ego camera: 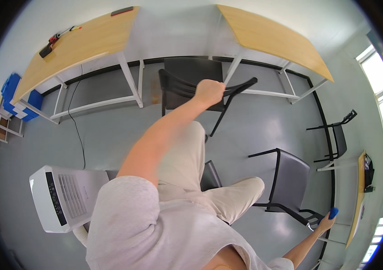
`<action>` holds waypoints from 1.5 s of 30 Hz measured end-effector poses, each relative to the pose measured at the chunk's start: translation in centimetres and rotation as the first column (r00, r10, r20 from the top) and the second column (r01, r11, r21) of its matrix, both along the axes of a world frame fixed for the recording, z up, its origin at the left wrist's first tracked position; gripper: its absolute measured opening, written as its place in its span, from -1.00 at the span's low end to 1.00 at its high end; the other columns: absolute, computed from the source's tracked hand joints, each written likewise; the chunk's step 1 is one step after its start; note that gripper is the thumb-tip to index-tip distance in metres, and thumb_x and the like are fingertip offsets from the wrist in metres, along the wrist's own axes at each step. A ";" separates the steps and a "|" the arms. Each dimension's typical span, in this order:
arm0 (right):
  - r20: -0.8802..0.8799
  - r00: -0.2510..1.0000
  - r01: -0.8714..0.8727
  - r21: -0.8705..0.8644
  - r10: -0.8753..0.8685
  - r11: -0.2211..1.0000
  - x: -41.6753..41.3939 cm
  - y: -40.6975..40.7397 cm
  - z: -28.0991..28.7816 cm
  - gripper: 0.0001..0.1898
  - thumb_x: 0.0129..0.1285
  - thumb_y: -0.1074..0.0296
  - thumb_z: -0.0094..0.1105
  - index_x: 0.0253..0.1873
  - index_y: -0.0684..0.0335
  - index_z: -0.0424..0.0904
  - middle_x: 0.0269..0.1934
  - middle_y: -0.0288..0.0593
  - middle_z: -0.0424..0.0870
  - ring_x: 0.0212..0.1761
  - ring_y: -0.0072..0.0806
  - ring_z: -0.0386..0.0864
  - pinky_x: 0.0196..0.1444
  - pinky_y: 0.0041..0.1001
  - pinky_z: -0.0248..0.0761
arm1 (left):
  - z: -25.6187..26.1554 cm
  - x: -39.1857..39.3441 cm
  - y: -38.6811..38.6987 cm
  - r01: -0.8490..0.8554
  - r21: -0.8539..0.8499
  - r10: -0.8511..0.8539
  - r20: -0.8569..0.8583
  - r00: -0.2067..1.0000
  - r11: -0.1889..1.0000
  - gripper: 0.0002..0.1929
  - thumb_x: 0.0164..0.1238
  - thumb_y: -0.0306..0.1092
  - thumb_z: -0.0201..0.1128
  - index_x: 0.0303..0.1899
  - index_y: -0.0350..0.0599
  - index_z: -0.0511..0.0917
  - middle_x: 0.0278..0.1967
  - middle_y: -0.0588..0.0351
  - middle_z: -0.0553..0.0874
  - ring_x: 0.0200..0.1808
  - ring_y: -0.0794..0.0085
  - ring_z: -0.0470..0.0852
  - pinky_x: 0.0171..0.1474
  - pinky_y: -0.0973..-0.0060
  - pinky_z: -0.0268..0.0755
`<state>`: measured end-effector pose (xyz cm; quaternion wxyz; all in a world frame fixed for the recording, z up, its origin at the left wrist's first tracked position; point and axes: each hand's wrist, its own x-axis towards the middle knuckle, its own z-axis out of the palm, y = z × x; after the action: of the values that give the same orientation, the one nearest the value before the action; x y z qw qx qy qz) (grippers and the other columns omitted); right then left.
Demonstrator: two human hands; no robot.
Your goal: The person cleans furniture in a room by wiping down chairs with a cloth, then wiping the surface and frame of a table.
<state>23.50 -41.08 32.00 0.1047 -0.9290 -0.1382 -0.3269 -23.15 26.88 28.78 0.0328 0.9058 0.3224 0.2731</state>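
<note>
My left hand [210,91] is closed at the backrest of a black chair [193,64] in front of me and appears to grip its rail. The fingers are partly hidden by the back of the hand. Far out to the right, my right hand [326,224] is wrapped around a blue object [334,212]. A small shiny, pale piece [310,226] shows on the near side of that fist; its exact kind is too small to tell. Close to this hand is the backrest of a second black chair [289,180]. My legs [184,158] are spread, knees bent.
A white portable air conditioner [73,195] stands at my left, with a hose behind it. Two wooden-topped tables [86,40] [272,37] line the far wall; a cordless tool [52,42] lies on the left one. A black cable [73,116] crosses the floor. Another chair [339,141] stands right.
</note>
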 end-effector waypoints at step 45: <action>-0.241 -0.111 -0.987 -0.085 0.964 -0.135 -38.6 64.3 -0.3 -0.62 -0.16 0.55 0.35 -0.18 0.15 0.45 -0.23 -0.19 0.53 -0.12 -0.21 0.56 -0.13 -0.24 0.50 | -9.0 -8.1 -11.1 0.053 -0.044 -0.049 0.082 0.995 0.998 -0.51 0.08 -0.48 0.22 0.15 -0.18 0.50 0.30 -0.14 0.40 0.34 -0.05 0.34 0.35 0.11 0.23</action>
<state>-15.10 23.20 31.68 0.2072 -0.5348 -0.8157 -0.0751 -31.20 15.78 19.81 0.0737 0.9008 0.3040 0.3012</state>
